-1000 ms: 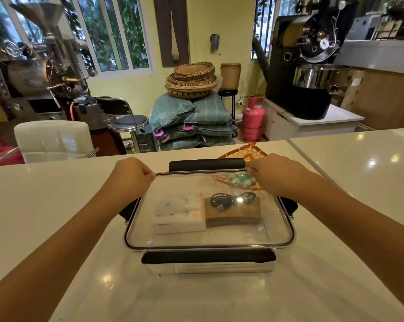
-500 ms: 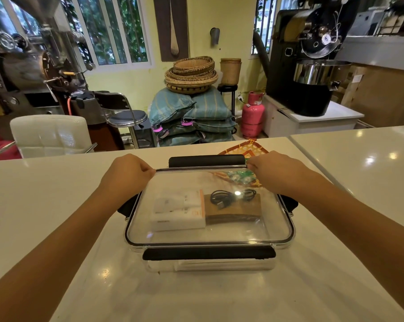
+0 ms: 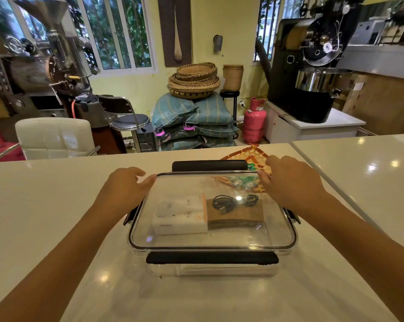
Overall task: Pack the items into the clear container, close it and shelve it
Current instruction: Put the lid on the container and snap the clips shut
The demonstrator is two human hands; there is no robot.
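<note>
The clear container (image 3: 210, 268) stands on the white counter with its clear lid (image 3: 210, 238) lying on top. Inside lie a white box (image 3: 180, 214), a brown card (image 3: 236, 217) with a black cable (image 3: 231, 201) on it, and a green packet (image 3: 242, 182) at the far right. Black latches show at the far edge (image 3: 209, 165), the near edge (image 3: 211, 257) and both sides. My left hand (image 3: 124, 189) is at the lid's far left corner, fingers apart, thumb touching the rim. At the far right corner, my right hand (image 3: 289, 182) rests its fingertips on the rim.
An orange patterned mat (image 3: 245, 154) lies just behind the container. The counter (image 3: 45, 205) stretches left and right, with a seam (image 3: 312, 163) on the right. Beyond its far edge stand a white chair (image 3: 54, 138), a stool and stacked sacks.
Both hands were closed and pressing on the lid's far corners. Their fingers have loosened and spread, and the hands have shifted slightly outward. The container has not moved.
</note>
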